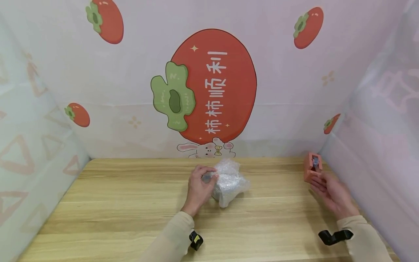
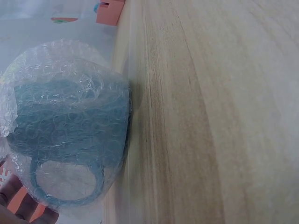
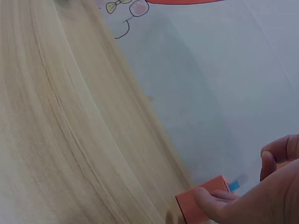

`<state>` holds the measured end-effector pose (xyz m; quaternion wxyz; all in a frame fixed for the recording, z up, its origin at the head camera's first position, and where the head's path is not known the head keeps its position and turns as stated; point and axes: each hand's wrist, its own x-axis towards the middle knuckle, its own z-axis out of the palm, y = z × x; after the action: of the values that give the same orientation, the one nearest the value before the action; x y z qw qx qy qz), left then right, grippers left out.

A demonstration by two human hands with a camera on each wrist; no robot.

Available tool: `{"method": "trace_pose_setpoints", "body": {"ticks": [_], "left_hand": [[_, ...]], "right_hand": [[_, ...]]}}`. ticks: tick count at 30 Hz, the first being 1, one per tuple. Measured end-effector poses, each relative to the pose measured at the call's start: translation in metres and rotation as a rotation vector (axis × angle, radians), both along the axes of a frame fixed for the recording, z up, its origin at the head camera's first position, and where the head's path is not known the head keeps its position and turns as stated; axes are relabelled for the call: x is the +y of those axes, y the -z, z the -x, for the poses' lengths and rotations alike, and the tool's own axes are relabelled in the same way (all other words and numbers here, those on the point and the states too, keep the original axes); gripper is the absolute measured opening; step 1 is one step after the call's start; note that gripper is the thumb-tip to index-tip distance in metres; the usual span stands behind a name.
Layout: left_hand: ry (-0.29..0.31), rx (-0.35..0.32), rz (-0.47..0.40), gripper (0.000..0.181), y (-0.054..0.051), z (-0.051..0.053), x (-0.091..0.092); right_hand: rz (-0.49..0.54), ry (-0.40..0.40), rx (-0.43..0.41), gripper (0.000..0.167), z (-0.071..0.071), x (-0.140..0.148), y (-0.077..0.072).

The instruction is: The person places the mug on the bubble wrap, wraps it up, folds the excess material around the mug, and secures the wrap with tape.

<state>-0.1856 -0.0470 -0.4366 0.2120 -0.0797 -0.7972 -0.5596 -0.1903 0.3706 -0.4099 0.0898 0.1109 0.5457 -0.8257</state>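
A blue mug (image 2: 70, 126) in clear bubble wrap (image 1: 229, 182) lies on its side or tilted on the table; the left wrist view shows its handle through the plastic. My left hand (image 1: 200, 187) holds the wrapped mug from its left, thumb and index finger at the wrap's edge. At the far right, my right hand (image 1: 334, 193) is at an orange tape dispenser (image 1: 310, 167), its fingers reaching the near end. In the right wrist view one digit lies against the dispenser's side, and a small blue piece (image 3: 234, 185) shows beside it. Whether tape is pinched is unclear.
The wooden table (image 1: 124, 203) ends at a back wall cloth (image 1: 278, 120) printed with persimmons and a rabbit. Pale cloth side walls (image 1: 376, 156) stand at left and right, the right one close to my right hand and the dispenser.
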Motion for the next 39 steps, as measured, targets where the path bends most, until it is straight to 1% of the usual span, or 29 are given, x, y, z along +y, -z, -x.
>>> {"method": "trace_pose_setpoints", "body": {"ticks": [3,6,8,10,12,14,16,18,21,24,28,31,33,35,37,39], "left_hand": [[-0.004,0.004,0.000,0.010,0.001,0.001,-0.001],[-0.005,0.002,-0.001,0.010,0.002,0.001,-0.001],[-0.006,-0.005,-0.003,0.010,0.003,0.001,-0.002],[-0.007,-0.009,-0.005,0.010,0.004,0.001,-0.002],[-0.010,-0.009,-0.005,0.011,0.004,0.000,-0.002],[-0.012,-0.005,-0.005,0.011,0.004,0.001,-0.003],[-0.010,-0.001,-0.007,0.011,0.004,0.000,-0.003],[-0.008,0.002,-0.007,0.011,0.005,0.000,-0.003],[-0.006,0.003,-0.008,0.011,0.005,0.001,-0.002],[-0.011,0.005,-0.004,0.011,0.005,0.001,-0.002],[-0.011,0.000,-0.001,0.012,0.004,0.001,-0.002],[-0.006,-0.005,-0.004,0.012,0.004,0.000,-0.001],[-0.004,-0.003,-0.002,0.011,0.003,0.000,-0.001],[-0.002,0.001,-0.001,0.012,0.003,0.000,-0.001],[0.000,0.004,0.000,0.011,0.003,0.000,0.000],[0.003,0.003,0.002,0.011,0.002,-0.001,0.000]], "right_hand": [[0.046,0.011,0.024,0.024,-0.004,-0.002,0.003],[0.056,0.028,0.030,0.035,-0.008,-0.005,0.006],[0.047,0.042,0.026,0.038,-0.010,-0.006,0.007],[0.031,0.067,-0.004,0.036,-0.011,-0.006,0.007],[-0.018,0.123,-0.073,0.031,-0.012,-0.008,0.006],[-0.095,0.191,-0.146,0.029,-0.011,-0.010,0.006],[-0.193,0.265,-0.216,0.032,-0.012,-0.013,0.006],[-0.278,0.316,-0.249,0.035,-0.012,-0.015,0.008],[-0.342,0.337,-0.263,0.036,-0.012,-0.016,0.011],[-0.330,0.297,-0.267,0.036,-0.011,-0.015,0.014],[-0.311,0.217,-0.268,0.038,-0.010,-0.011,0.020],[-0.327,0.203,-0.267,0.036,-0.008,-0.008,0.025],[-0.340,0.234,-0.262,0.032,-0.006,-0.006,0.028],[-0.338,0.286,-0.250,0.027,-0.003,-0.005,0.029],[-0.315,0.349,-0.240,0.023,0.000,-0.004,0.029],[-0.268,0.407,-0.237,0.020,0.003,-0.003,0.029]]}}
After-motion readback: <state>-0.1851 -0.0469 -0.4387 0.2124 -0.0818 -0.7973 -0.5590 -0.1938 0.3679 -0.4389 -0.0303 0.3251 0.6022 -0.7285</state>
